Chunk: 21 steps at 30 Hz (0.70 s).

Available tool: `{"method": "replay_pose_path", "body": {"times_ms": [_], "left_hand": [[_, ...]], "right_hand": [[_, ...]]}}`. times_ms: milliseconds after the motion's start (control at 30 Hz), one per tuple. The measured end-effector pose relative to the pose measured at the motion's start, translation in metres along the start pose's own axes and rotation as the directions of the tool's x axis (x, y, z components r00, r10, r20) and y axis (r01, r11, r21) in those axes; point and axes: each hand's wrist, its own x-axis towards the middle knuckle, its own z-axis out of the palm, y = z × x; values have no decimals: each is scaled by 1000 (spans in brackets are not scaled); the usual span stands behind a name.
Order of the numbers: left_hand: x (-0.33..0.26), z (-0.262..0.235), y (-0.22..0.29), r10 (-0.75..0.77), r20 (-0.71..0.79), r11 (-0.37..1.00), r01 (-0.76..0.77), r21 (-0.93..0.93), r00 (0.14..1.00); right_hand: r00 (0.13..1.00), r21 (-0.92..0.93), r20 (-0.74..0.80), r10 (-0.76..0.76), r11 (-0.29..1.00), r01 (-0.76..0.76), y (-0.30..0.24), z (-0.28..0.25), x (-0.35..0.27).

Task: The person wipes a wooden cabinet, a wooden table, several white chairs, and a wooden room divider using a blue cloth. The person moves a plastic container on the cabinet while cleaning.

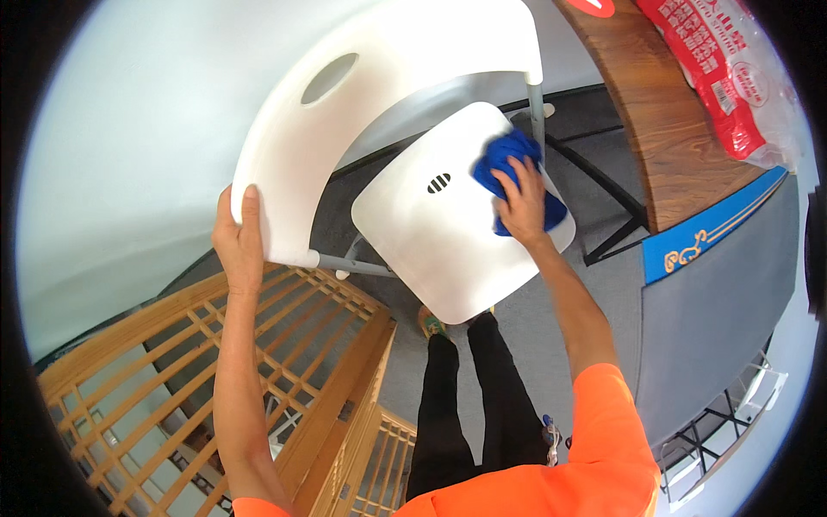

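Observation:
A white plastic folding chair stands before me, with its curved backrest (379, 60) at the far side and its seat (439, 233) nearer to my legs. The backrest's left end is gripped by my left hand (239, 234), thumb on top and fingers wrapped behind the edge. On the right part of the seat lies a bunched blue cloth (508, 159). My right hand (523, 205) presses down on that cloth, its fingers curled over the folds. Grey metal tubes (353, 264) join the backrest to the frame.
At the left is a wooden lattice screen (207, 345). A brown wooden table (663, 129) to the right carries a red-and-clear plastic package (732, 86); a blue-edged grey cloth panel (724, 319) hangs below. A pale wall (138, 155) rises behind the chair. White folding chairs (758, 388) stand farther right.

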Motion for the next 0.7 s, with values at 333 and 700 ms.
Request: {"method": "replay_pose_path", "body": {"times_ms": [333, 700], "left_hand": [[-2, 11, -3, 21, -60, 995, -27, -101, 998], [-8, 13, -1, 28, -88, 976, -47, -214, 996]], "right_hand": [[940, 351, 113, -322, 898, 265, -173, 89, -49], [968, -63, -243, 65, 995, -83, -20, 32, 80]]}}
